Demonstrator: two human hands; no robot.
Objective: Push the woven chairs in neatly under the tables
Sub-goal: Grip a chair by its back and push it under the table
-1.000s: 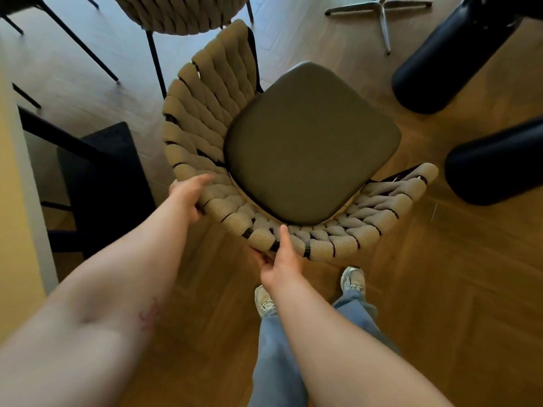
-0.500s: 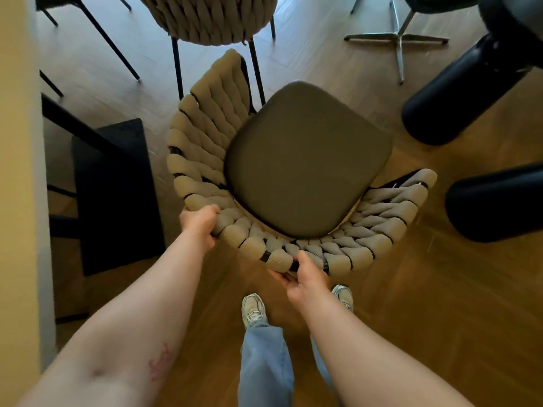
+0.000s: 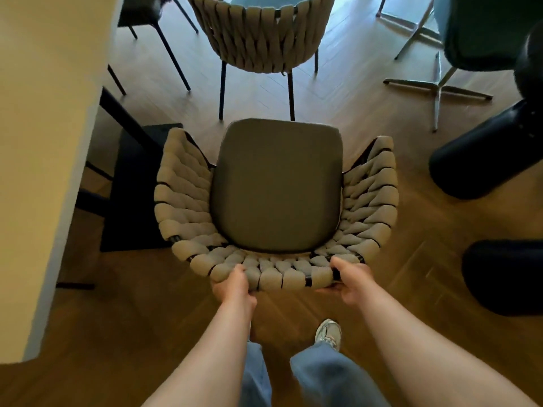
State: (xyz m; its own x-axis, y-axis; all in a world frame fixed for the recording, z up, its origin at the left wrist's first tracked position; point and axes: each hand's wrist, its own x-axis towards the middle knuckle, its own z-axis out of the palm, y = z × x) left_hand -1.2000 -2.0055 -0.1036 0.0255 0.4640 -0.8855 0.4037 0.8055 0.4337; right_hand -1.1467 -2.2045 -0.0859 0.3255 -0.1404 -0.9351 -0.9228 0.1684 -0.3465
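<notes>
Left hand [image 3: 235, 286]: curled round the back rim of the woven chair [image 3: 276, 186].
Right hand [image 3: 348, 282]: grips the same rim, further right.
Chair: on the wooden floor [image 3: 147, 304], just right of the desk [image 3: 44, 142], facing a second woven chair [image 3: 261, 33].

Upright beige woven chair [image 3: 276, 207], grey cushion

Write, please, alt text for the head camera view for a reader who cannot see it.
Seen from above, a person's left hand and right hand grip the back rim of a woven chair with a grey seat cushion on a wooden floor. A second woven chair stands beyond it, with a pale table at left.
</notes>
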